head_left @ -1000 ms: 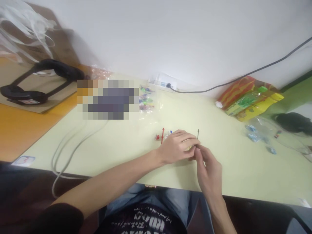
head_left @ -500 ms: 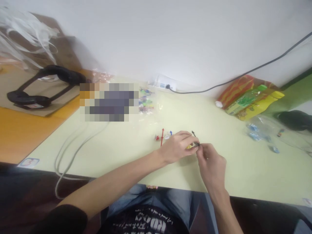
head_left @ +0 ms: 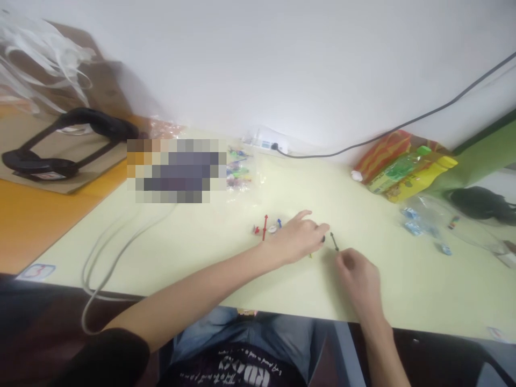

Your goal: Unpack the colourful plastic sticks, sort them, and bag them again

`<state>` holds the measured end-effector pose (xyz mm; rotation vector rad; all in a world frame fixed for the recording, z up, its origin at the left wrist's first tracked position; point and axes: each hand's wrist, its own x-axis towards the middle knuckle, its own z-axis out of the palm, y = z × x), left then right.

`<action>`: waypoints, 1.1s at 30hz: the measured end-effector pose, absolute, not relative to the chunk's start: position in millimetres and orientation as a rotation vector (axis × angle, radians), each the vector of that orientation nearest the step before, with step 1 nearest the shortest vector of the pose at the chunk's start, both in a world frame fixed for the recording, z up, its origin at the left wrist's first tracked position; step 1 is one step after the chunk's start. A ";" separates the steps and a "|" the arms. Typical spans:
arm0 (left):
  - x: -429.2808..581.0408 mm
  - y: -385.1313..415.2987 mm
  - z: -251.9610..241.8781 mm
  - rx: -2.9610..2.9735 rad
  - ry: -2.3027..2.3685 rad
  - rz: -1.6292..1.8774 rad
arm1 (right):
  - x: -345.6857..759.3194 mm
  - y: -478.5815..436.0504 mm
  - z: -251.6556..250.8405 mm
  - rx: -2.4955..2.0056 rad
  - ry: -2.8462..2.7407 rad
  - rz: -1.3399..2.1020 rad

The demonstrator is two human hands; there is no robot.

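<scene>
My right hand [head_left: 360, 279] pinches the lower end of a thin black stick with an arrow-shaped tip [head_left: 334, 240], held upright and leaning a little left. Just left of it, my left hand [head_left: 298, 240] is closed, with a small dark piece [head_left: 323, 239] showing at its fingertips; one finger sticks out. Under that hand a bit of something yellow [head_left: 310, 256] shows, mostly hidden. Beyond my left wrist lie a red arrow-tipped stick [head_left: 265, 228], a small red piece [head_left: 257, 230], a whitish round piece [head_left: 273, 229] and a blue arrow-tipped piece [head_left: 279, 222].
Clear bags of small coloured parts [head_left: 239, 172] lie near the wall, beside a blurred-out patch. At right are snack packets [head_left: 411, 174], blue-white wrappers [head_left: 413, 227] and a dark object [head_left: 479, 203]. A black frame [head_left: 86, 142] and white cables [head_left: 116, 258] are at left.
My hands have moved apart: the right one has drawn down and right with the black stick, away from the dark piece at my left fingertips. The view has shifted slightly.
</scene>
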<state>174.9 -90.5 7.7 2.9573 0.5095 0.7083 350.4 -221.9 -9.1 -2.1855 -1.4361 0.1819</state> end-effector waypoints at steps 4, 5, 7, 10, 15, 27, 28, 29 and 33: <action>188.2 -99.4 -6.4 3.103 0.483 0.594 | 337.8 -215.3 -23.2 -2.080 -1.568 0.068; 187.6 -100.8 -7.1 3.099 0.491 0.619 | 336.9 -212.8 -24.2 -2.060 -1.588 0.051; 181.5 -100.2 -2.4 3.047 0.499 0.715 | 336.8 -209.0 -23.5 -2.030 -1.603 0.049; 159.7 -86.6 16.0 2.940 0.519 0.844 | 339.3 -208.9 -17.4 -2.001 -1.530 0.201; 94.6 -42.5 35.7 2.716 0.626 1.026 | 346.1 -206.4 7.9 -1.920 -1.202 0.306; 21.0 -30.9 6.8 2.669 0.624 0.763 | 282.9 -86.5 36.1 -1.232 -2.210 -0.402; 21.6 -30.7 8.2 2.670 0.598 0.711 | 282.3 -87.0 31.0 -1.217 -2.199 -0.428; 22.3 -30.1 9.2 2.668 0.587 0.678 | 283.2 -88.9 26.3 -1.203 -2.196 -0.425; 25.2 -26.6 11.9 2.632 0.571 0.644 | 291.9 -97.7 14.8 -1.188 -2.165 -0.294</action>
